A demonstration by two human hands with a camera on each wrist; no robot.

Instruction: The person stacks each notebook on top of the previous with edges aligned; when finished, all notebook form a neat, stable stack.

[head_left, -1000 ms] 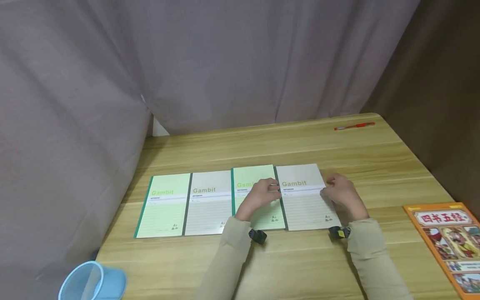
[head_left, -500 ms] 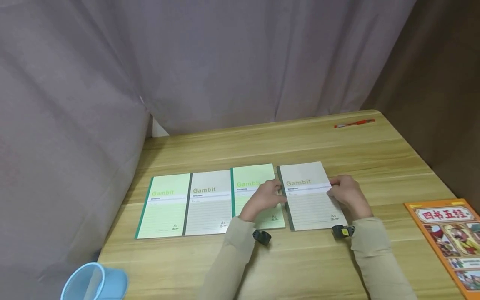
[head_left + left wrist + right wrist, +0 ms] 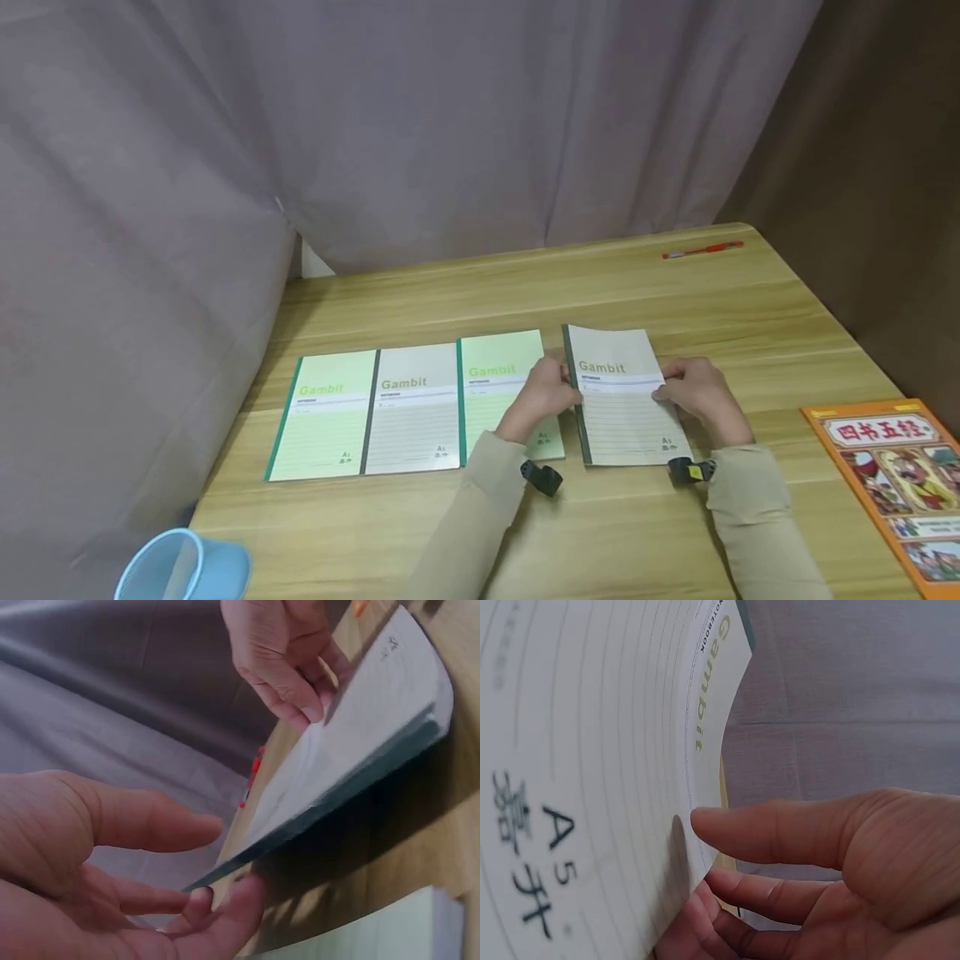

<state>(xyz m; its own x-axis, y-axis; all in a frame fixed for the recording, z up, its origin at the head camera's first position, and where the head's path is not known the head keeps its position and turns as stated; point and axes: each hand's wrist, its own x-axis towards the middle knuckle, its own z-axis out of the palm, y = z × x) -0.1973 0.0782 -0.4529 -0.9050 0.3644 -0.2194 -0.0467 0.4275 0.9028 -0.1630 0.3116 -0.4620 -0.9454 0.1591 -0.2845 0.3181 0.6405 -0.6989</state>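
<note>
A grey-white Gambit notebook [image 3: 622, 417] with a dark spine is tilted, its spine side raised off the table. My right hand [image 3: 703, 396] pinches its right edge, thumb on the cover and fingers beneath; in the right wrist view the cover [image 3: 607, 750] bends. Beside the spine is my left hand [image 3: 538, 398], its thumb and fingers parted around the edge; in the left wrist view its thumb [image 3: 157, 821] shows apart from the notebook [image 3: 352, 742]. Partly under my left hand, a green notebook [image 3: 495, 417] lies flat.
Left of it lie another grey-white notebook [image 3: 416, 417] and a green one [image 3: 322, 425], side by side. An orange illustrated book [image 3: 888, 475] is at the right. A red pen [image 3: 702, 250] lies near the back edge, and a blue mesh pen holder [image 3: 221, 569] is at the front left.
The rightmost grey-white notebook has moved right, away from the green one, and its spine side has risen. Both hands have shifted slightly right with it.
</note>
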